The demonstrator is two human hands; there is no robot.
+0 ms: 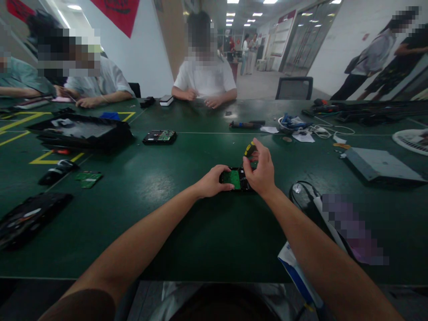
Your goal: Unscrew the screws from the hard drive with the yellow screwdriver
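On the green table in front of me lies a small black device with its green circuit board [231,179] exposed. My left hand [214,180] grips its left end, thumb along the near edge and fingers along the far edge. A screwdriver with a yellow and black handle [249,149] is held in my right hand [261,171] over the device's right part. The screwdriver leans, and its tip is too small to make out. My right hand covers the device's right end.
Left are a black tray-like casing [83,131], a loose green board [89,178] and a black shell [30,218]. Another opened device [159,136] lies beyond. Right are a grey metal box [384,165], cables [329,129] and a white power strip [329,220]. People sit opposite.
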